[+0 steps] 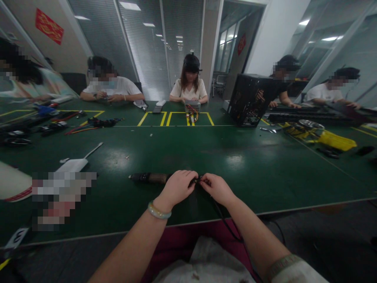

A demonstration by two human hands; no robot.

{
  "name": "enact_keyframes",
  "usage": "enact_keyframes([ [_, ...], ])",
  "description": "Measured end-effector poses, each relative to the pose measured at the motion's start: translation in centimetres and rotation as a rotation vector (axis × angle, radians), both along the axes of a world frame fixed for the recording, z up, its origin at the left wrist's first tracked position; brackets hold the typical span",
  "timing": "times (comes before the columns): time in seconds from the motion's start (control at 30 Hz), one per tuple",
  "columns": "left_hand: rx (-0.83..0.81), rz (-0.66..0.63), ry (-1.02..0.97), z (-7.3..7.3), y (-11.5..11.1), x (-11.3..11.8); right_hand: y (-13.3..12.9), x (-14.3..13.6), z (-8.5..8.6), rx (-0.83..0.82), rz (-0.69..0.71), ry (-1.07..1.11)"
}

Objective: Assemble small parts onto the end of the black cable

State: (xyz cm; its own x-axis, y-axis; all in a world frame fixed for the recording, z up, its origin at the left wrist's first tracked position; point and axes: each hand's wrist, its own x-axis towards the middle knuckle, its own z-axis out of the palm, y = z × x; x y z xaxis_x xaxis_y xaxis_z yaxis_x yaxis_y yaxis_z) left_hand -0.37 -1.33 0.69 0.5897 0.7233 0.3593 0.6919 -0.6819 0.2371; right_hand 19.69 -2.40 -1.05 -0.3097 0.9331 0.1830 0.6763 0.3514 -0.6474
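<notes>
A dark, stick-shaped electric screwdriver (157,178) lies across the green table in front of me, its metal tip pointing left. My left hand (178,186) is closed around its rear part, which the fingers largely cover. Close to the left fingertips, my right hand (218,188) pinches the tail end, where a black cable (224,223) comes off. The small part between the two hands is too dark and covered to make out. From there the cable hangs over the table edge and runs down by my right forearm.
A black computer case (247,100) stands across the green table (277,169). To the right are a yellow tool (337,140) and dark parts. On the left lie bundled cables (100,122) and a white piece (72,165) near a neighbour's arm. Several people sit opposite.
</notes>
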Motion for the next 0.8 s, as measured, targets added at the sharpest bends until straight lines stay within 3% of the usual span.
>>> enact_keyframes([
  [0.8,-0.019,0.0,-0.035,-0.04,0.04,0.03,-0.13,-0.02,-0.11,0.001,-0.022,-0.014],
])
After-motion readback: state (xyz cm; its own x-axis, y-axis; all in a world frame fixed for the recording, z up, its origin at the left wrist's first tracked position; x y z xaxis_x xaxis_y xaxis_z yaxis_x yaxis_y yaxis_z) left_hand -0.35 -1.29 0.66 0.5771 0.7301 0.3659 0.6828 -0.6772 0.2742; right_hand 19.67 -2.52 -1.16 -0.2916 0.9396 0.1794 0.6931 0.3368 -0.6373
